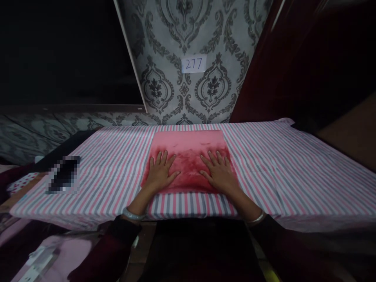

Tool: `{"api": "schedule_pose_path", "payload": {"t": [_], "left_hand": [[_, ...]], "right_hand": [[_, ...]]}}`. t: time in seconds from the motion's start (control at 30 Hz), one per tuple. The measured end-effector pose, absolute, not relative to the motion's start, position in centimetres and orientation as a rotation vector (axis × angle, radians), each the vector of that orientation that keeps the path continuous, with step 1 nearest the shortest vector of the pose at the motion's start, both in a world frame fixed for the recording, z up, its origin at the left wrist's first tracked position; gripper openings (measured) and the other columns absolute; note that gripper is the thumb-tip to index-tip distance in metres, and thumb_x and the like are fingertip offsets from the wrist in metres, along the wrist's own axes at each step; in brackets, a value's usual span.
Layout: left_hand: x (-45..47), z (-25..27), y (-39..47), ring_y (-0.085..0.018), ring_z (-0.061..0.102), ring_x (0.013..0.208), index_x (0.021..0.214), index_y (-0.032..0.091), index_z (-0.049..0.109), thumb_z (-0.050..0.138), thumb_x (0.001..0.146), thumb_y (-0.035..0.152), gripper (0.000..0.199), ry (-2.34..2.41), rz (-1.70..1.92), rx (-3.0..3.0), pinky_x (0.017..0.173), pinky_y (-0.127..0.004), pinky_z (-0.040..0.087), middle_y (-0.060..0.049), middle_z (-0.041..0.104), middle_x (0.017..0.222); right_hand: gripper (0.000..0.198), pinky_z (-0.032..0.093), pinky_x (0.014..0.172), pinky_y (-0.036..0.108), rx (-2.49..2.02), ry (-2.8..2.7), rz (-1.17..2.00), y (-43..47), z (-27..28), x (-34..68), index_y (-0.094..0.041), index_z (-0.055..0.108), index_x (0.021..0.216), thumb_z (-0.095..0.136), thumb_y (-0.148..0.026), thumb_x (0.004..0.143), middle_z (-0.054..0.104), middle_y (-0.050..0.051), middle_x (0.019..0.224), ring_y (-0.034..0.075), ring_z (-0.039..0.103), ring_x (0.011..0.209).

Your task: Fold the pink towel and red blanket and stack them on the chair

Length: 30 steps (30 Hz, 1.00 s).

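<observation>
A folded piece of red, velvety plush cloth point(189, 156) lies flat at the middle of the striped tablecloth point(258, 164). Its far part looks lighter pink, its near part darker red with brushed streaks. On its left side my left hand point(161, 172) rests palm down, fingers spread. My right hand point(219, 172) lies the same way on the right side, also with fingers apart. Bare cloth shows between the two hands. Neither hand grips anything, and the cloth under the palms is hidden.
A blurred-out dark object point(63, 174) lies on the left of the table. Behind stand a patterned wall with a paper label point(194, 63), a large black screen point(67, 55) at left and a dark red panel point(282, 70) at right. A power strip point(37, 266) is at lower left.
</observation>
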<state>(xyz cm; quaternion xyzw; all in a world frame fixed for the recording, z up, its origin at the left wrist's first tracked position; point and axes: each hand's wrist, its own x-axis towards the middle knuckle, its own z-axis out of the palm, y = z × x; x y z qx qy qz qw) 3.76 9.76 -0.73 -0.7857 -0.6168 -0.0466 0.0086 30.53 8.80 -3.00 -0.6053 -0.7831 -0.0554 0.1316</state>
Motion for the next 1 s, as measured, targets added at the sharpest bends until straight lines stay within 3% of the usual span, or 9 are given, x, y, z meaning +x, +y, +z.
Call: {"api": "schedule_pose_path", "payload": {"t": [0.17, 0.33, 0.47, 0.73, 1.0], "left_hand": [[3.6, -0.5, 9.7, -0.038, 0.010, 0.162, 0.166, 0.028, 0.031, 0.043, 0.101, 0.063, 0.075, -1.938, -0.147, -2.448, 0.126, -0.066, 0.014, -0.013, 0.015, 0.175], [4.4, 1.4, 9.6, -0.039, 0.013, 0.161, 0.165, 0.028, 0.033, 0.044, 0.101, 0.065, 0.075, -1.984, -0.127, -2.473, 0.126, -0.066, 0.015, -0.013, 0.019, 0.174], [7.0, 2.5, 9.1, -0.040, 0.012, 0.161, 0.164, 0.027, 0.035, 0.044, 0.101, 0.063, 0.073, -1.871, -0.213, -2.505, 0.127, -0.067, 0.008, -0.014, 0.021, 0.174], [8.6, -0.8, 9.2, -0.044, 0.008, 0.161, 0.165, 0.032, 0.032, 0.046, 0.101, 0.061, 0.072, -1.862, -0.188, -2.506, 0.124, -0.074, 0.010, -0.009, 0.014, 0.176], [8.3, -0.7, 9.0, -0.043, 0.011, 0.161, 0.164, 0.033, 0.034, 0.045, 0.100, 0.063, 0.071, -1.855, -0.227, -2.497, 0.124, -0.073, 0.013, -0.009, 0.016, 0.175]], "right_hand": [[0.065, 0.017, 0.125, 0.063, -1.754, -2.273, -0.197, 8.8, -2.9, 30.6, -0.033, 0.038, 0.164, 0.043, -0.061, 0.105, 0.030, 0.005, 0.171, 0.040, 0.016, 0.159], [0.065, 0.020, 0.122, 0.068, -1.847, -2.291, -0.002, 9.0, -0.8, 30.1, -0.032, 0.036, 0.164, 0.039, -0.060, 0.106, 0.029, 0.008, 0.171, 0.042, 0.020, 0.157], [0.058, 0.016, 0.124, 0.065, -1.737, -2.338, 0.009, 9.2, 1.1, 28.3, -0.033, 0.034, 0.165, 0.035, -0.049, 0.109, 0.024, 0.007, 0.173, 0.038, 0.017, 0.159], [0.058, 0.018, 0.125, 0.063, -1.742, -2.350, -0.031, 9.2, -1.4, 27.6, -0.034, 0.037, 0.164, 0.044, -0.040, 0.107, 0.019, 0.003, 0.174, 0.035, 0.015, 0.160], [0.058, 0.016, 0.125, 0.064, -1.710, -2.354, -0.017, 9.4, -1.4, 27.4, -0.032, 0.039, 0.163, 0.044, -0.040, 0.107, 0.023, 0.007, 0.172, 0.037, 0.016, 0.160]]}}
